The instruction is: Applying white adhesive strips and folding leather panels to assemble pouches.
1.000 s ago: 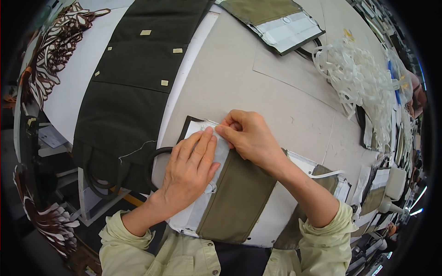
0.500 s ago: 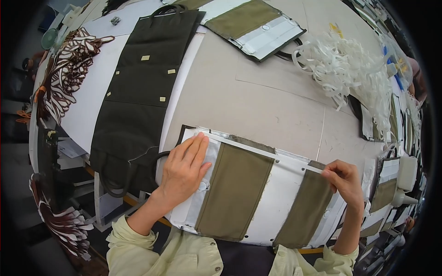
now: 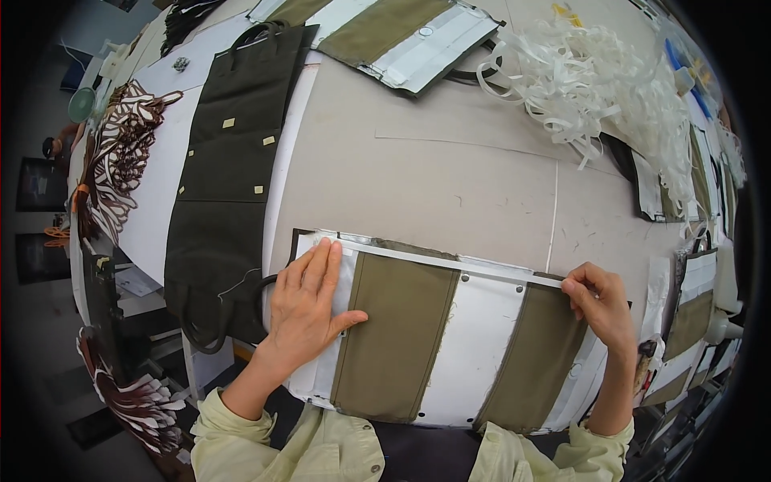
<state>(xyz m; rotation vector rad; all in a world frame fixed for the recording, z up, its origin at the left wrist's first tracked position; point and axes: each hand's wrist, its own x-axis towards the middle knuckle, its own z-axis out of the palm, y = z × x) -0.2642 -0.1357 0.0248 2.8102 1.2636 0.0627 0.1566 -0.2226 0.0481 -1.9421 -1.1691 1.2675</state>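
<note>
In front of me lies a bag panel [image 3: 393,337] with olive fabric bands, white bands and a few dark round studs. A narrow white strip [image 3: 434,259] is stretched along its far edge. My left hand [image 3: 301,309] rests flat on the panel's left part, its fingertips on the strip's left end and its thumb apart. Pinched between thumb and fingers of my right hand [image 3: 598,304] is the strip's right end, over the right olive band. A dark handle loop [image 3: 263,293] sticks out left of the panel, partly hidden by my hand.
A long dark bag piece [image 3: 229,169] with pale tabs lies left. Beyond it is a bundle of brown-and-white cords [image 3: 124,153]. At the back sits another olive-and-white panel [image 3: 401,36]; a heap of white strips [image 3: 578,80] lies back right. More panels [image 3: 695,293] stand right.
The view has shifted a little, so things on the table sit further left. My left thumb has spread further from the fingers. My right hand still pinches the strip.
</note>
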